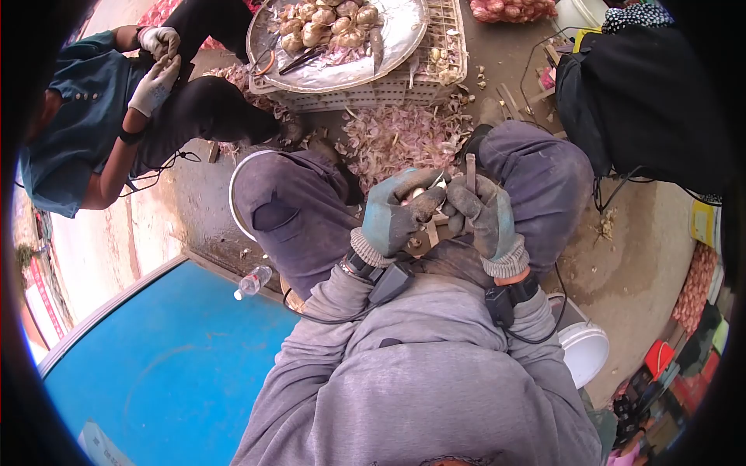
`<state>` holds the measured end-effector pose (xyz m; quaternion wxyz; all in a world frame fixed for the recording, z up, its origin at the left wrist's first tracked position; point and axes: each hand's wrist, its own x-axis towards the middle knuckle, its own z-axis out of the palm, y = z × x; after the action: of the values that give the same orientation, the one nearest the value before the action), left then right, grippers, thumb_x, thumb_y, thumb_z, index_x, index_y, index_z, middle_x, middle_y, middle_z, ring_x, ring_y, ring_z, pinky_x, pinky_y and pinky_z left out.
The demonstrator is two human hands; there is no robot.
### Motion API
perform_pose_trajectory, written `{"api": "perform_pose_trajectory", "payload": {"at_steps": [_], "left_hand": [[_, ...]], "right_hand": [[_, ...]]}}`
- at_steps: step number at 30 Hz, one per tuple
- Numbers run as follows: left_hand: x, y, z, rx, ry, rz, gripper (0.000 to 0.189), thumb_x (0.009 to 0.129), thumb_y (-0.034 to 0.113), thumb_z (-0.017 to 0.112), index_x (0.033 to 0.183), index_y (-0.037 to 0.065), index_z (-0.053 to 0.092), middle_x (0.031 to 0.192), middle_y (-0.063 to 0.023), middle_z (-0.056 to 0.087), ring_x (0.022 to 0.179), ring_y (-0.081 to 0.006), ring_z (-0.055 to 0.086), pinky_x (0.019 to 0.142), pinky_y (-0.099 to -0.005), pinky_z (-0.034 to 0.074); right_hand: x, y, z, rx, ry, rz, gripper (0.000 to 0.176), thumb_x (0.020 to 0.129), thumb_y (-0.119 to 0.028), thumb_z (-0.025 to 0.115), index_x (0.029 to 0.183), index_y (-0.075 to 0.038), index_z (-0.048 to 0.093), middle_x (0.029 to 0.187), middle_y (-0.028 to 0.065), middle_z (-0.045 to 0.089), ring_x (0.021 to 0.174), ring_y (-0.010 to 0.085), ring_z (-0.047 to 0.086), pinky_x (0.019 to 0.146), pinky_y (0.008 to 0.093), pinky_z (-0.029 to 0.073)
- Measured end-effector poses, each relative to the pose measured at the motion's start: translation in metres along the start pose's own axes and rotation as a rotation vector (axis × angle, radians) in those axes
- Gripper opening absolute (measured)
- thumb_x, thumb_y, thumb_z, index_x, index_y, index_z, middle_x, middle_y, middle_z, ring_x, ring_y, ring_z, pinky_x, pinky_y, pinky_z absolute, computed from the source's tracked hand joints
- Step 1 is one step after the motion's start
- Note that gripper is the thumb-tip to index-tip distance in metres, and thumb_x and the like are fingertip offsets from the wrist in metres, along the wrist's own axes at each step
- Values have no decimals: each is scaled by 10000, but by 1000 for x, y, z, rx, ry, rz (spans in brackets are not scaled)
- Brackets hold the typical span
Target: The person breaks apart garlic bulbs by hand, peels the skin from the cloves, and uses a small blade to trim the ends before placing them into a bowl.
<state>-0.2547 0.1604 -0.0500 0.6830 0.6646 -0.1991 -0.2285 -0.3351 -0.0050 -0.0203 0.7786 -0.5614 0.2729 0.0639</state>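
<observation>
two gloved hands meet between my knees: my left hand [392, 216] is clamped round one garlic bulb [417, 194], and my right hand [486, 219] is fisted on one small blade [470, 167] standing upright just beside it. one round tray [388, 46] ahead holds roughly nine bulbs, on one crate [449, 46]. one bottle [252, 281] lies left.

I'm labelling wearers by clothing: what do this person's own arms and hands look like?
The left hand wears a blue-grey work glove, the right hand a grey one, both dirty, with ribbed knit cuffs. Grey sweatshirt sleeves cover the arms. A black box sits at each wrist, each trailing a thin black cable.
</observation>
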Motion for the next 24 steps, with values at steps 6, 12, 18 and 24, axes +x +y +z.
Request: {"api": "perform_pose_trajectory", "payload": {"at_steps": [6,12,18,24], "left_hand": [[0,10,-2,-73,-7,-191,250,894,100,736,1120,-5,731,965,-61,711,862,-104,646,755,-274,534],[0,16,4,100,-9,-58,227,881,89,752,1083,-10,722,971,-83,707,873,-126,649,782,-278,523],[1,17,-1,132,65,0,233,854,55,769,1076,2,718,995,-98,704,906,-154,658,806,-281,514],[3,15,3,192,53,49,207,853,53,766,1053,17,723,945,-93,693,849,-169,650,764,-291,510]], "right_hand": [[6,-2,-18,-38,26,-148,300,1021,-293,599,1030,-1,671,783,24,662,628,83,628,564,211,499],[32,-8,14,363,166,-174,481,1031,-443,559,1138,10,679,910,74,710,774,167,689,700,292,568],[24,9,27,477,114,-69,495,1045,-451,538,1198,5,653,1078,102,699,969,194,676,866,337,566],[30,16,11,589,41,-136,512,1044,-475,529,1210,-3,635,1113,101,691,1061,212,659,967,373,531]]}}
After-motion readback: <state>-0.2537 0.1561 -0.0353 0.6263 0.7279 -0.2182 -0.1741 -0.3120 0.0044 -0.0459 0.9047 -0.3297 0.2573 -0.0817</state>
